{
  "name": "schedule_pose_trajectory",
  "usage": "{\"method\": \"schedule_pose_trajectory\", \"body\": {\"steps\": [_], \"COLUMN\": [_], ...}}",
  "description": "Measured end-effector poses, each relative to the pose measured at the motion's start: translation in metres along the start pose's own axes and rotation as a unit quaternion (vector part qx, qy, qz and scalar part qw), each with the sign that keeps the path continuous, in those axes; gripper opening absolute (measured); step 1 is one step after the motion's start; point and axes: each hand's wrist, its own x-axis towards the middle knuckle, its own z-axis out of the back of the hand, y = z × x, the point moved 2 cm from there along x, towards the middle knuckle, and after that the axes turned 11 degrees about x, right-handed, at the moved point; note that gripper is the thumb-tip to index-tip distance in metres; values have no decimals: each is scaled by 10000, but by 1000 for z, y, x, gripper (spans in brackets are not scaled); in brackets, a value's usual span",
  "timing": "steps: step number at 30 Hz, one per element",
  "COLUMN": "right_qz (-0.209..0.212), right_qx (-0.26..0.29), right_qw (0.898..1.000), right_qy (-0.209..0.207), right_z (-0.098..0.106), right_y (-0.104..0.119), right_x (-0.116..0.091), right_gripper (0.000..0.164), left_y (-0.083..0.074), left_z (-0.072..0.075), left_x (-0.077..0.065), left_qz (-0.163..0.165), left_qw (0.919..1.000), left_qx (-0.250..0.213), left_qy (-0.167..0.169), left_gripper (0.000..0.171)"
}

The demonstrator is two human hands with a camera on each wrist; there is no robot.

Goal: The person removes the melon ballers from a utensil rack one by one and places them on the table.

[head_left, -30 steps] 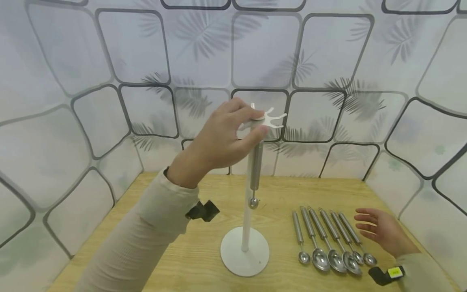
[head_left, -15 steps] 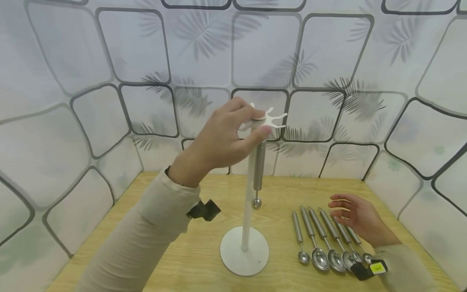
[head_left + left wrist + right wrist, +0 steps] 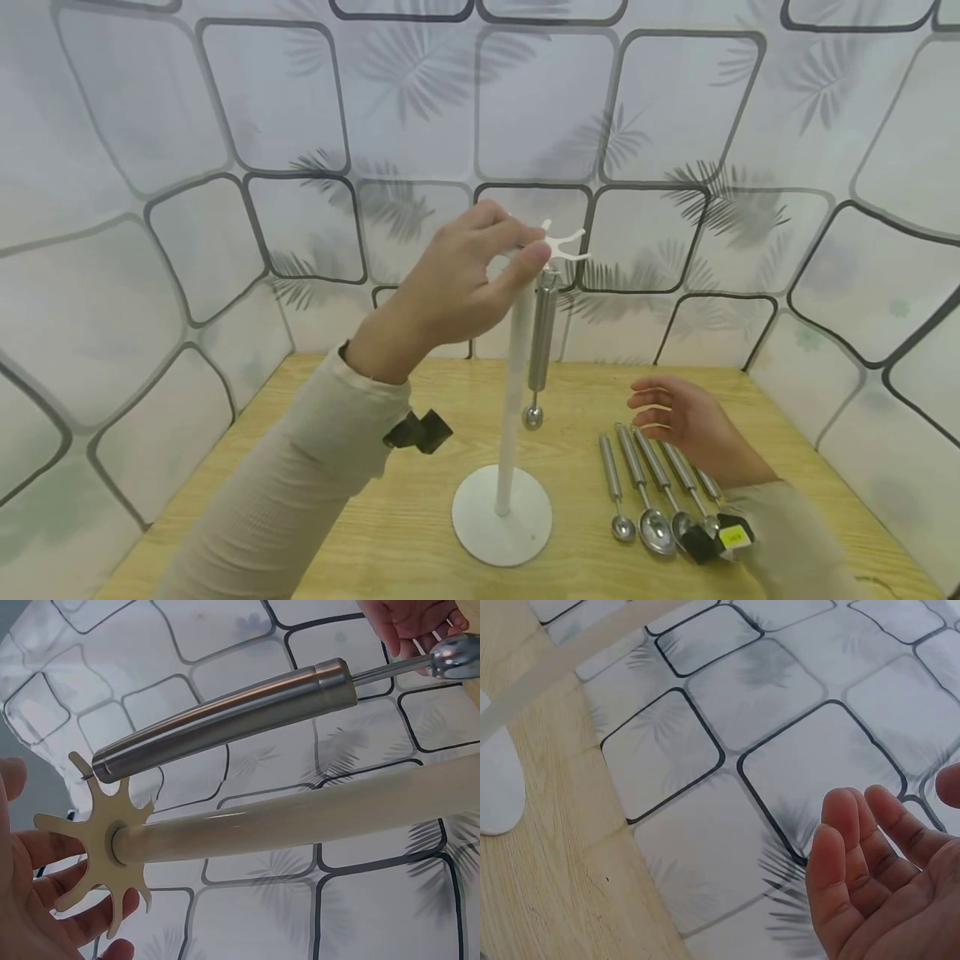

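Note:
My left hand (image 3: 465, 279) pinches the white hook top of a utensil stand (image 3: 513, 375) between thumb and fingers. In the left wrist view the star-shaped hook top (image 3: 97, 832) shows its several prongs, with fingers curled behind it. From one prong a steel melon baller (image 3: 543, 333) hangs by its handle end, its small round bowl downward. Right of the stand, my right hand (image 3: 690, 417) is in the air, fingers loosely bent, holding nothing. It overlaps the handles of several steel spoons (image 3: 656, 533) on the table and hides part of them.
The stand's round white base (image 3: 502, 533) rests on a wooden table (image 3: 390, 533). A smaller round-bowled scoop (image 3: 623, 528) lies leftmost in the row of utensils. Patterned white cloth walls (image 3: 420, 100) enclose the table at the back and both sides.
My right hand has moved left and slightly up, from beside the spoons to over their handles. The hook top has turned a little, and the hanging melon baller has swung to the right.

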Motion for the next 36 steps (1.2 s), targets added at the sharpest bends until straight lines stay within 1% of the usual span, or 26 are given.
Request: {"method": "schedule_pose_trajectory", "body": {"steps": [2,4,10,13,17,22,28,31,36], "right_qz": [48,96,128,136,228,321,357,414,532], "right_qx": [-53,-153,-470,-598,-653,-680,-787,-824,-787], "right_qw": [9999,9998,9988,9981,9976,9970,9961,9954,9946], "right_qy": [104,120,-74,-62,90,185,204,245,412], "right_z": [-7,-13,-29,-36,-45,-54,-64,-70,-79], "right_y": [-1,-1,-2,-3,-4,-4,-5,-4,-2], "right_x": [4,9,22,28,34,41,49,53,60], "right_gripper": [45,44,38,36,36,36,35,34,30], "left_y": [0,0,1,1,1,2,1,1,0], "left_z": [1,1,1,1,1,1,1,1,1], "left_x": [0,1,1,1,1,2,2,3,3], "left_qz": [-22,-17,98,97,17,13,-2,47,69], "left_qw": [10000,9999,9996,9996,9999,10000,9999,9999,9999], "left_qx": [39,111,262,258,166,32,95,105,69], "left_qy": [-8,1,71,46,-25,9,32,74,78], "left_gripper": [27,28,30,30,29,28,29,30,30]}}
